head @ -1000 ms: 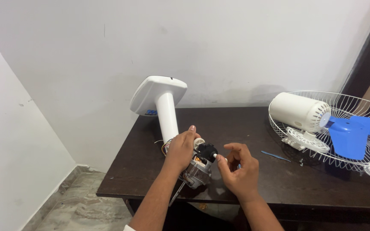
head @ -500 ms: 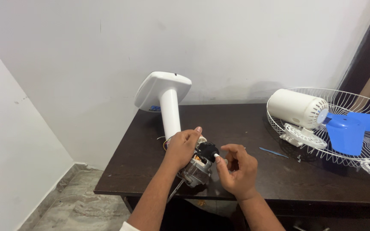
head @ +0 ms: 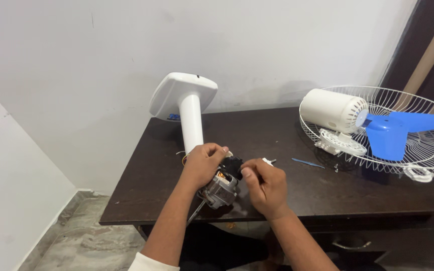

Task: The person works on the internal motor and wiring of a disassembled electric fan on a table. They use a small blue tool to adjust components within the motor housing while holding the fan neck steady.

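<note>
dark wooden table (head: 327,190) bore everything | white wire fan guard (head: 418,125) with blue fan blade (head: 403,128) and white motor housing (head: 333,110) lay far right | white fan stand (head: 187,108) lay tipped behind hands | fan motor (head: 220,188) sat at near table edge, left hand (head: 203,164) clamped over its top | right hand (head: 264,185) pinched together at its black end part

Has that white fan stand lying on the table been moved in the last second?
No. The white fan stand keeps its place at the dark table's back-left corner; only the camera shifted.
</note>
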